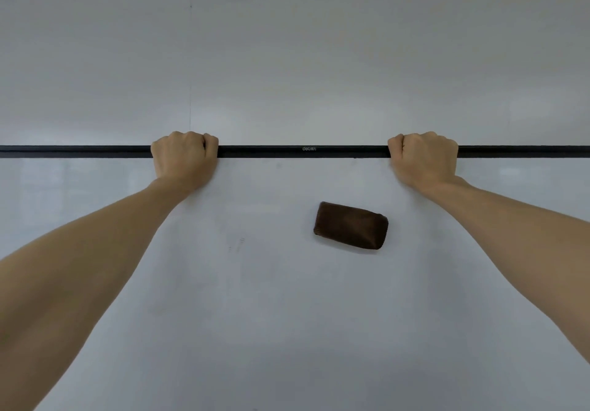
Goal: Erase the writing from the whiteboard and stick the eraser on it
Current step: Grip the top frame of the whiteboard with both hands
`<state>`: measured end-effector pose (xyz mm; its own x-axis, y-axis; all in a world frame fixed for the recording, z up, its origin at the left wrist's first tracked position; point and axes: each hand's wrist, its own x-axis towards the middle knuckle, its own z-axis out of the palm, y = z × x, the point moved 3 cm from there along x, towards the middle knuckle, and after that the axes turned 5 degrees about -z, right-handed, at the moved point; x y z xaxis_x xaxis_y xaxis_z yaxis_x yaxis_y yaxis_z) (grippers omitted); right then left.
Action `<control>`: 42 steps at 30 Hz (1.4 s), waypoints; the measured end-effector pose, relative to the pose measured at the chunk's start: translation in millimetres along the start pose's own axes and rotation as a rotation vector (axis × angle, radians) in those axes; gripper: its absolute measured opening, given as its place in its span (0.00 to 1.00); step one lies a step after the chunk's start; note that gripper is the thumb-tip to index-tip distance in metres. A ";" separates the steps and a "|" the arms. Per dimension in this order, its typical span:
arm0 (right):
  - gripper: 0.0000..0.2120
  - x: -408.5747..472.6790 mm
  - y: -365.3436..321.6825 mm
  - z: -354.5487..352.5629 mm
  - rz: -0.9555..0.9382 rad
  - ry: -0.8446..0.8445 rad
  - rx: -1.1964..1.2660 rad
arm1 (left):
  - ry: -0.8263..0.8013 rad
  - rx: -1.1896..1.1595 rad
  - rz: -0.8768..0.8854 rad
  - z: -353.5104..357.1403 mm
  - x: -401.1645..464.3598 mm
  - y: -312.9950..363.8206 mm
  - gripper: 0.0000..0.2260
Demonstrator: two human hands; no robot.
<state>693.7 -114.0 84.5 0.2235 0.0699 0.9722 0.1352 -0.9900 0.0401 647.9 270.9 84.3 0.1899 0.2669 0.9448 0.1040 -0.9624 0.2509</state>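
Pale grey wall [287, 43] fills the upper half of the view, and below it the whiteboard [287, 314] takes up the rest, bounded along its top edge by a black frame bar [303, 151] with a small printed logo near the middle.

The eraser [351, 225], a dark brown cloth-covered block, sits on the board face a little below the top edge and right of centre, slightly tilted, with no hand near it. It seems to be holding there on its own, so the sticking step looks done. The board around it reads almost clean; only a few faint grey marks [238, 244] remain left of the eraser, well apart from it, and I cannot tell whether they are leftover writing or smudges.

Both hands are up on the frame bar. The left hand [183, 158] is curled closed over the bar left of the logo, and the right hand [423, 160] is curled closed over it to the right, above the eraser. Gripping the top edge at two spread points suggests the person is steadying or shifting the board, not wiping.

Nothing else lies on the board, and only the bare forearms cross its face on either side of the eraser.
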 end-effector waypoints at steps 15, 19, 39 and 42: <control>0.23 24.8 3.3 100.2 0.016 0.074 -0.022 | 0.030 -0.056 0.017 122.7 30.4 -3.4 0.22; 0.24 32.1 5.9 133.4 0.033 0.076 -0.055 | 0.012 -0.081 0.028 162.2 38.9 -2.0 0.22; 0.24 74.9 17.4 286.2 0.024 0.075 -0.125 | -0.005 -0.137 0.035 348.6 84.3 8.9 0.23; 0.24 77.0 19.8 299.3 0.028 0.062 -0.130 | 0.003 -0.132 0.042 362.7 87.4 12.2 0.23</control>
<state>1002.5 -91.5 91.1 0.1648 0.0387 0.9856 0.0026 -0.9992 0.0388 1019.9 300.9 93.6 0.1885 0.2260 0.9557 -0.0331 -0.9711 0.2362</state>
